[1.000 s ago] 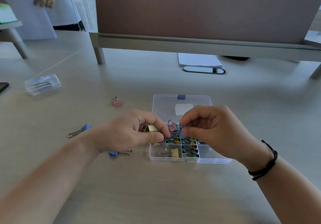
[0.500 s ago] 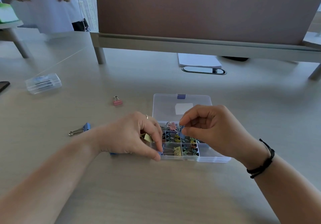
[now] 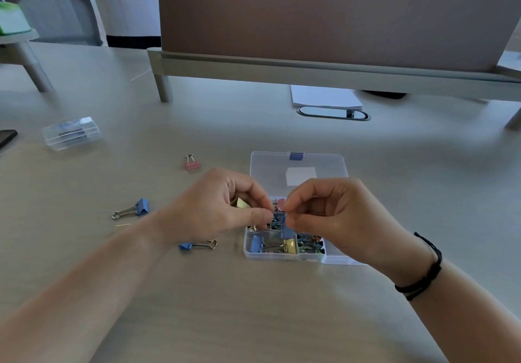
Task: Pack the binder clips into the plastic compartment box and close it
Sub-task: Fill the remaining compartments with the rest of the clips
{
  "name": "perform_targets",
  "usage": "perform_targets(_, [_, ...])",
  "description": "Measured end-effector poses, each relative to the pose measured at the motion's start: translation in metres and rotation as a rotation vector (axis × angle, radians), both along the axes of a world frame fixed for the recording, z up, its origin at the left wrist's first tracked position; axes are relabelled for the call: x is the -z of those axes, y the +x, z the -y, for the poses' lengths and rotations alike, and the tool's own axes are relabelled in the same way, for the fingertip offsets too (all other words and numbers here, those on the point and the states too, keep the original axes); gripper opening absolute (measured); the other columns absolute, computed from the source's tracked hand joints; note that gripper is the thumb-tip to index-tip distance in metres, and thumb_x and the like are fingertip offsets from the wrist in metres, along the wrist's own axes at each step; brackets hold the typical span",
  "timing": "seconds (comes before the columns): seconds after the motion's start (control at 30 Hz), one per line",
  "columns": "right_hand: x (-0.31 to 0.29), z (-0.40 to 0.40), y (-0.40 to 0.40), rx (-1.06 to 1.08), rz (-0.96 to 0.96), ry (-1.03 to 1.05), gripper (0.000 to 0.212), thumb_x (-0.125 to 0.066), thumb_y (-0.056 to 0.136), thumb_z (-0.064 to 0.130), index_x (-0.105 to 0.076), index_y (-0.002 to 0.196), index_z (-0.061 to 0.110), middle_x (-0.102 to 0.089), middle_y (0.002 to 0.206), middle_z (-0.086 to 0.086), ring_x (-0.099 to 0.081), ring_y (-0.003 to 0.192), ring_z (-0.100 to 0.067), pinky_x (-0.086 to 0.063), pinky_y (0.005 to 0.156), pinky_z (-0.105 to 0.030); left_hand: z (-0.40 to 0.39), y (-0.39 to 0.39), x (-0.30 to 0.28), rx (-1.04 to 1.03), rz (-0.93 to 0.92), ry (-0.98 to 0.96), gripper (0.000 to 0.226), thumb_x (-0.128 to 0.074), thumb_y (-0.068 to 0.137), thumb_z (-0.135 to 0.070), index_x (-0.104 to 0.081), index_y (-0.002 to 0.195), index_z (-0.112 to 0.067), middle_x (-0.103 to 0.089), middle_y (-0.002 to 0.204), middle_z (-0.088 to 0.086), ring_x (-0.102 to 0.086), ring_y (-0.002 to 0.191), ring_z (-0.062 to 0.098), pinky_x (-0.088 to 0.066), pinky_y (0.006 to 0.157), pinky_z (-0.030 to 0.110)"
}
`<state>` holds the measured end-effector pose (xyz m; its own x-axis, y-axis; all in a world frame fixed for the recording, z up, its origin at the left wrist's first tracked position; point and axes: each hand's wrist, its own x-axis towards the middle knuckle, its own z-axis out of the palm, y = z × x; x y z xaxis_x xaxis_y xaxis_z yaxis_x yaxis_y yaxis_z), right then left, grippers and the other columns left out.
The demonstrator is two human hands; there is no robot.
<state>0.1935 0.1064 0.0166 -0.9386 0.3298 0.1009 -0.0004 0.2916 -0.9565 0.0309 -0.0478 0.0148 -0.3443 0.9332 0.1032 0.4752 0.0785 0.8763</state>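
Pinching from both sides, your left hand and right hand meet over the open compartment box, fingers curled on a small blue binder clip held just above the compartments. Your hands cover most of that clip and the box's far cells, so how the clip sits is hard to make out. A yellow clip peeks from under your left palm, tucked in that hand. The clear lid lies flat behind the box, its near edge hidden by your knuckles. The near-left cell holds a blue clip and a yellow one; the next holds a tangle of small clips. Loose on the counter lie a pink clip, a blue clip and another blue clip beside your left wrist.
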Motion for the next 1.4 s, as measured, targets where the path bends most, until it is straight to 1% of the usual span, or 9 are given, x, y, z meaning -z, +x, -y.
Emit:
perform_targets(0.13, [-0.001, 0.001, 0.001, 0.004, 0.019, 0.031, 0.021, -0.075, 0.079, -0.004, -0.074, 0.081, 0.018, -0.075, 0.082, -0.012, -0.073, 0.085, -0.031, -0.057, 0.085, -0.054, 0.0, 0.001, 0.0, 0.043, 0.062, -0.106, 0.019, -0.083, 0.078, -0.025, -0.074, 0.094, -0.023, -0.077, 0.082, 0.003, -0.061, 0.071, 0.026, -0.053, 0.068, 0.048])
perform_targets(0.27, [-0.002, 0.0, 0.002, 0.034, 0.087, 0.105, 0.018, -0.077, 0.078, 0.002, -0.074, 0.078, 0.02, -0.075, 0.075, -0.009, -0.074, 0.075, -0.026, -0.059, 0.081, -0.049, 0.001, 0.002, 0.001, 0.071, 0.017, -0.135, 0.018, -0.085, 0.076, -0.015, -0.074, 0.09, -0.019, -0.075, 0.08, 0.003, -0.063, 0.068, 0.015, -0.052, 0.066, 0.032])
perform_targets(0.47, [-0.004, 0.006, 0.004, 0.017, 0.108, 0.333, 0.012, -0.076, 0.08, 0.006, -0.075, 0.079, 0.018, -0.073, 0.074, 0.006, -0.07, 0.069, -0.009, -0.059, 0.071, -0.026, -0.001, 0.004, 0.003, 0.089, -0.123, -0.125, 0.011, -0.083, 0.078, -0.009, -0.076, 0.083, -0.016, -0.075, 0.082, 0.0, -0.069, 0.072, 0.017, -0.054, 0.068, 0.026])
perform_targets(0.63, [-0.002, 0.008, 0.004, 0.023, 0.086, 0.54, 0.014, -0.077, 0.079, 0.009, -0.075, 0.078, 0.023, -0.068, 0.066, 0.016, -0.06, 0.058, 0.006, -0.041, 0.057, -0.004, 0.0, 0.006, 0.004, 0.084, -0.201, -0.125, 0.014, -0.082, 0.078, -0.009, -0.077, 0.081, -0.021, -0.074, 0.084, -0.006, -0.069, 0.078, 0.01, -0.053, 0.069, 0.02])
perform_targets(0.8, [0.001, 0.007, 0.003, 0.029, 0.109, 0.546, 0.015, -0.076, 0.079, 0.01, -0.075, 0.079, 0.025, -0.068, 0.066, 0.015, -0.062, 0.061, 0.004, -0.042, 0.059, -0.005, 0.0, 0.009, 0.003, 0.054, -0.196, -0.1, 0.012, -0.078, 0.081, -0.005, -0.077, 0.083, -0.017, -0.072, 0.077, -0.01, -0.065, 0.067, 0.004, -0.049, 0.062, 0.014])
perform_targets(1.0, [0.002, 0.004, 0.003, 0.027, 0.093, 0.539, 0.01, -0.08, 0.077, 0.017, -0.075, 0.079, 0.025, -0.068, 0.07, 0.013, -0.064, 0.065, -0.003, -0.05, 0.061, -0.013, 0.0, 0.005, 0.0, 0.002, 0.064, 0.006, 0.008, -0.066, 0.088, -0.013, -0.066, 0.096, -0.015, -0.06, 0.074, -0.009, -0.054, 0.069, 0.011, -0.046, 0.065, 0.022])
perform_targets(1.1, [-0.004, 0.001, 0.006, -0.044, 0.123, 0.578, 0.014, -0.083, 0.073, 0.027, -0.074, 0.084, 0.027, -0.066, 0.074, 0.014, -0.06, 0.069, -0.002, -0.044, 0.061, -0.011, 0.0, 0.005, -0.003, -0.007, 0.212, -0.047, 0.015, -0.054, 0.094, -0.012, -0.067, 0.102, -0.01, -0.048, 0.071, 0.003, -0.043, 0.065, 0.009, -0.038, 0.06, 0.017])
perform_targets(1.2, [-0.008, -0.002, 0.009, -0.113, 0.165, 0.644, 0.021, -0.084, 0.071, 0.028, -0.074, 0.089, 0.029, -0.065, 0.081, 0.015, -0.059, 0.076, -0.001, -0.045, 0.064, -0.012, 0.001, 0.007, -0.005, -0.008, 0.195, -0.071, 0.031, -0.042, 0.104, -0.003, -0.07, 0.101, -0.013, -0.051, 0.073, 0.003, -0.044, 0.067, 0.009, -0.037, 0.059, 0.013])
perform_targets(1.4, [-0.006, -0.001, 0.007, -0.114, 0.155, 0.613, 0.019, -0.085, 0.072, 0.026, -0.075, 0.089, 0.028, -0.065, 0.079, 0.016, -0.058, 0.074, 0.004, -0.042, 0.064, -0.008, 0.001, 0.007, -0.006, -0.004, 0.104, 0.004, 0.023, -0.058, 0.095, -0.01, -0.067, 0.115, -0.012, -0.072, 0.098, 0.0, -0.066, 0.091, 0.004, -0.05, 0.083, 0.016])
